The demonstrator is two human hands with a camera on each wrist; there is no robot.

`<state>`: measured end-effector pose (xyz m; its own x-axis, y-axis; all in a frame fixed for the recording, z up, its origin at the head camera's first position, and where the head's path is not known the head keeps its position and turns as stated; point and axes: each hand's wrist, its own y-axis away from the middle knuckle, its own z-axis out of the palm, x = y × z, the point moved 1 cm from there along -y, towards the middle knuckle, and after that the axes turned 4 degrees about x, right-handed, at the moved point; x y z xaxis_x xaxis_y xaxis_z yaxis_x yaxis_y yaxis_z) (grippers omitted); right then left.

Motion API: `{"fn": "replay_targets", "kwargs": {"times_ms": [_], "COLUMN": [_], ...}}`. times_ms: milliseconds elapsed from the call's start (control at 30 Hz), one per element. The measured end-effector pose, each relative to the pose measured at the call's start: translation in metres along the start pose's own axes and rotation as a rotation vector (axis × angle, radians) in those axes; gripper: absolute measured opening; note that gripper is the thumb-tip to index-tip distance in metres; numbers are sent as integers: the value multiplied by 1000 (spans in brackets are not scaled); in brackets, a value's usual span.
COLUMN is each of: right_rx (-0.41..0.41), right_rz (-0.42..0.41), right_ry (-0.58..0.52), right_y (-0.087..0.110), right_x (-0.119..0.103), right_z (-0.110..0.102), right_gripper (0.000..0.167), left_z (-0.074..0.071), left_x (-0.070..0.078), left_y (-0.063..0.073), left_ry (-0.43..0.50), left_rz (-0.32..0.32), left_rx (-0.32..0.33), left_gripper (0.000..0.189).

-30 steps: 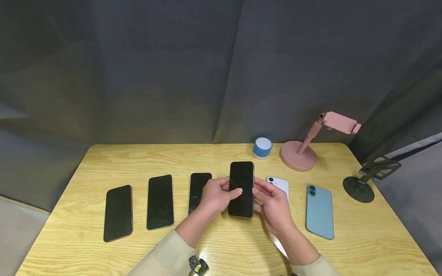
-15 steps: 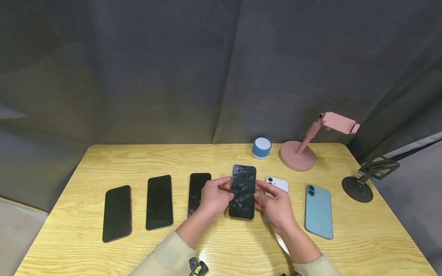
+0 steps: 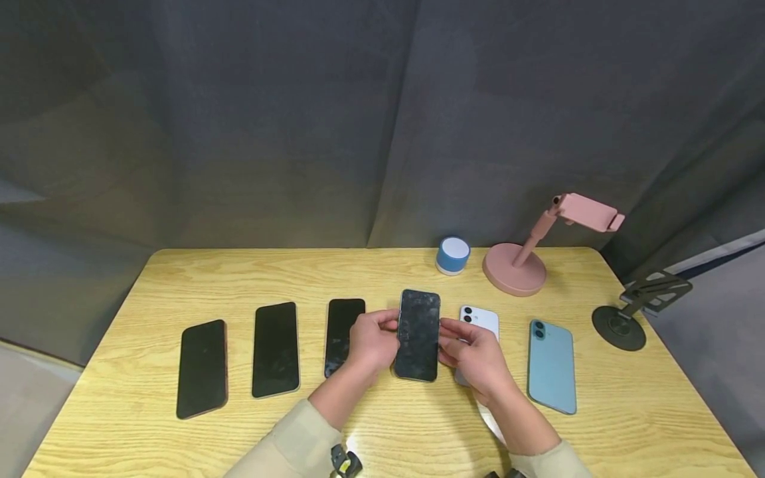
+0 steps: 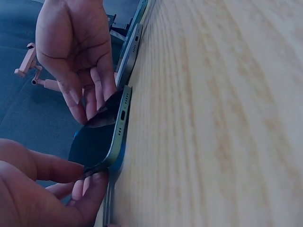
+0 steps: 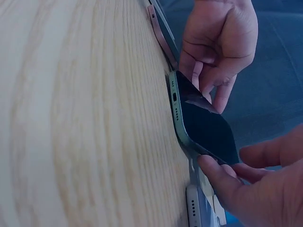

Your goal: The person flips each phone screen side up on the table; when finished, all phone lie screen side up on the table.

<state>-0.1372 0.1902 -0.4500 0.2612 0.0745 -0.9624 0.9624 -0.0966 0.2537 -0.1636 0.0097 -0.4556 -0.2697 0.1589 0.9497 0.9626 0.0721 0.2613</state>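
A dark-screened smartphone [image 3: 418,335] with a pale green frame lies face up in the middle, low at the wooden table. My left hand [image 3: 372,342] holds its left edge, and my right hand [image 3: 475,352] holds the right edge with fingertips and thumb. The left wrist view shows the phone's port end [image 4: 122,116] close to the wood; whether it rests fully flat I cannot tell. Left of it is another black-screened phone [image 3: 344,328], partly behind my left hand. A white phone [image 3: 487,322], back up, is partly covered by my right hand.
Two more black-screened phones [image 3: 275,350] lie to the left. A teal phone [image 3: 552,366] lies back up at right. Behind stand a blue-and-white cylinder [image 3: 452,256] and a pink phone stand [image 3: 515,269]; a black stand [image 3: 619,328] is at the right edge.
The phone has tilted and come down slightly towards the table. My left thumb has moved off its screen to the left edge. The other phones have stayed put.
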Motion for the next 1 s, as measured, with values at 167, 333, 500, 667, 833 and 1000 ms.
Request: {"fn": "replay_targets", "kwargs": {"times_ms": [167,333,500,667,833,1000], "right_rx": [-21,-45,-60,-82,-102,-121], "right_rz": [13,35,50,39,26,18], "right_ry": [-8,-7,13,20,25,23], "right_y": [0,1,1,1,1,3], "right_x": [0,-1,0,-1,-1,-1], "right_z": [-1,-1,-1,-1,-1,-3], "right_gripper": [41,43,43,43,44,47], "left_z": [-1,-1,-3,-5,-7,-9], "left_x": [-1,-1,0,1,2,1], "left_y": [-1,0,1,4,7,7], "left_ry": [-29,-34,-41,-40,-17,-3], "left_rz": [-11,-23,-33,-33,-34,-42], "left_rx": [-17,-21,-41,-54,-61,-63], "left_gripper": [54,52,53,53,51,49]}}
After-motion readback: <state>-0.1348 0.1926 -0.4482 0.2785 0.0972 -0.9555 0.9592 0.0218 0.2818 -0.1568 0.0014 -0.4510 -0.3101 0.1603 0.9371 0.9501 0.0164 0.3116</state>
